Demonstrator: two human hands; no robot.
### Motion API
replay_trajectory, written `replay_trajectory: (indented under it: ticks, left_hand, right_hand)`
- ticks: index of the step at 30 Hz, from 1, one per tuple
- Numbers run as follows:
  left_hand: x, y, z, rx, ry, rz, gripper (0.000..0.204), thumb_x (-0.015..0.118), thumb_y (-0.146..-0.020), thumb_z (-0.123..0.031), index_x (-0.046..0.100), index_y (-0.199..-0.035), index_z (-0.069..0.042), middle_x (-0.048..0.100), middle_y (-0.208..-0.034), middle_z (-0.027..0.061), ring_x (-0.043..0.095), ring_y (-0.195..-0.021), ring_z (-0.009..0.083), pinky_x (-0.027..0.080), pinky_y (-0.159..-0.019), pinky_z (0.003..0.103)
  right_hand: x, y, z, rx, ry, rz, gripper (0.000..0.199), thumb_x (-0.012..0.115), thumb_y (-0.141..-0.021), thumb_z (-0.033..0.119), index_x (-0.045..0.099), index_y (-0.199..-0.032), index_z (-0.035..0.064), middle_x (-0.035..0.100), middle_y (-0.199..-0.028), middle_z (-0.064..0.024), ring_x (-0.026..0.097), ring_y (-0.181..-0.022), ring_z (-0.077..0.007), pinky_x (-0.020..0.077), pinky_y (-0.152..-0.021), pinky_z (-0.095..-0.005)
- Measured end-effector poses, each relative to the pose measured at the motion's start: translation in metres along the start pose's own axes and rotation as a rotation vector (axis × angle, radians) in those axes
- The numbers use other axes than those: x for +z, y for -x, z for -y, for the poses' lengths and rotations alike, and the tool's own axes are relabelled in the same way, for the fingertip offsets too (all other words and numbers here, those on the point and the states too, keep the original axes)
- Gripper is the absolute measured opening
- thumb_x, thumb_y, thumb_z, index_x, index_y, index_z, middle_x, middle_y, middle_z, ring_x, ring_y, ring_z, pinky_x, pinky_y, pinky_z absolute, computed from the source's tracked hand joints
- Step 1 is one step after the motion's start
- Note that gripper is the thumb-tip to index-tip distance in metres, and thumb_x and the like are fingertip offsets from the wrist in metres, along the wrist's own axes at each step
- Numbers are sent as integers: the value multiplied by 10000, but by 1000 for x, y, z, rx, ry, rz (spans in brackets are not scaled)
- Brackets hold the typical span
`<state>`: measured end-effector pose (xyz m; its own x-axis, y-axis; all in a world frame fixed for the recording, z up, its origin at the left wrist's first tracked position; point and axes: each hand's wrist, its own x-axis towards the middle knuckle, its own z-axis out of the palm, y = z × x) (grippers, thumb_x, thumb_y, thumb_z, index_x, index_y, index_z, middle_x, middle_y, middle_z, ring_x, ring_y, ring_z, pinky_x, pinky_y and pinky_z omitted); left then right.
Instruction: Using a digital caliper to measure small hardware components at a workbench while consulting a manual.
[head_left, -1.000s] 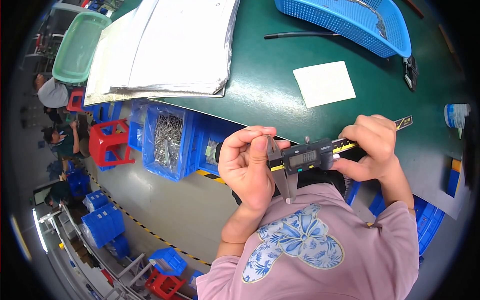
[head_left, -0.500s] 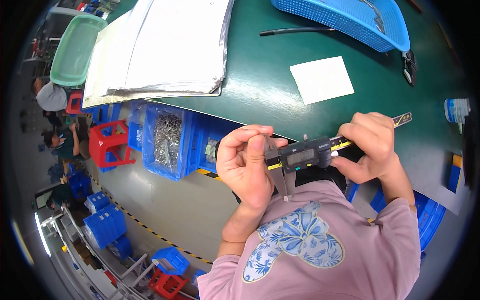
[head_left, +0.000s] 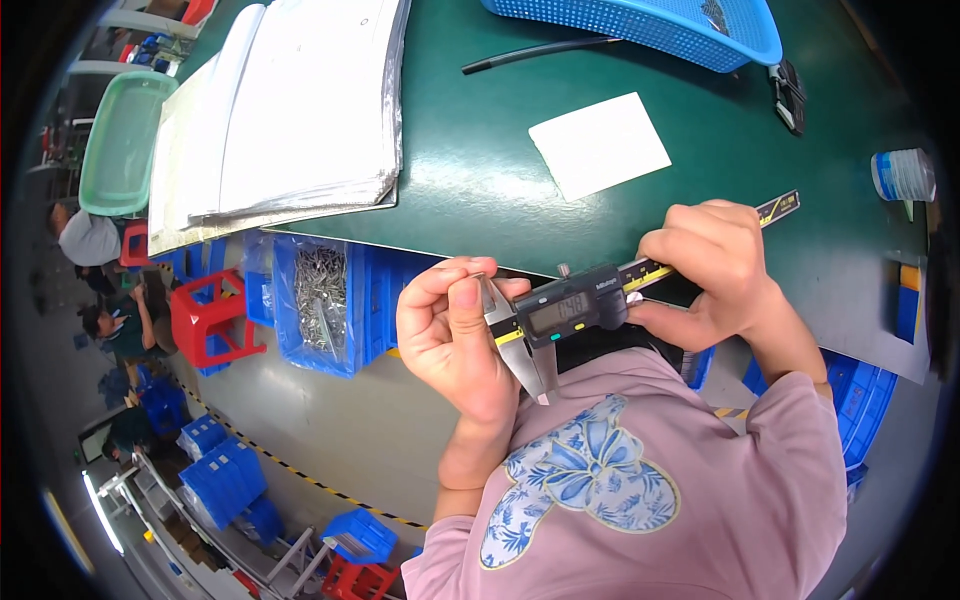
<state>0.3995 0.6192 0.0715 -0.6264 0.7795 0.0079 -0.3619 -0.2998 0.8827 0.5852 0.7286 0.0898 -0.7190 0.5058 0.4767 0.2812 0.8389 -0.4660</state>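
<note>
**Caliper held in both hands at the tabletop's near edge**

Head view: The left hand [head_left: 455, 335] and right hand [head_left: 715, 265] hold a digital caliper [head_left: 575, 305] between them, just above the near edge of the green tabletop [head_left: 480, 190] and over the person's pink sleeve. The left hand's grip is narrow: thumb and fingers pinch at the caliper's jaws, where a small metal part [head_left: 483, 290] seems to sit, though it is too small to tell clearly. The right hand's grip is closed around the caliper's yellow-and-black beam, the thumb lying under the display housing. The beam's far end sticks out past the right hand, up and to the right.

On the tabletop, far from the hands, a white card [head_left: 600, 145] lies flat. Further off sits a blue basket [head_left: 650, 30], with a black rod [head_left: 540, 52] to its left. At far left a stack of silvery sheets [head_left: 290, 110] lies beside a green tray [head_left: 120, 140]. A roll of tape [head_left: 903, 175] sits at the right edge.

Below the tabletop, left of the hands, a blue bin [head_left: 320, 305] holds small metal pieces, next to a red stool [head_left: 215, 320]. More blue bins stand on the floor at lower left, where other people are seated.
</note>
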Motion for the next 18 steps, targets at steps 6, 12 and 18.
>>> replay_trajectory:
  ticks: [6,12,18]
  left_hand:
    - [0,-1,0,-1,-12,1,90,550,-965,-50,527,-1042,-10,620,-1009,170,670,-770,200,586,-710,321]
    - [-1,0,-3,-10,-13,21,97,555,-963,-52,527,-1045,-7,613,-1015,175,674,-774,202,590,-713,313]
    - [-1,0,-2,-8,13,41,103,555,-964,-55,525,-1051,-9,615,-1011,175,676,-776,202,587,-713,312]
  right_hand:
    - [1,-1,0,-11,49,-48,430,854,-547,377,580,-690,77,443,-555,-22,445,-430,-206,324,-414,-311]
    - [2,-2,0,-26,63,-59,466,864,-545,410,569,-675,74,440,-547,-24,441,-419,-202,321,-412,-306]
    - [2,-1,-1,-30,52,-60,466,863,-552,412,573,-678,70,444,-548,-29,444,-415,-205,320,-410,-306]
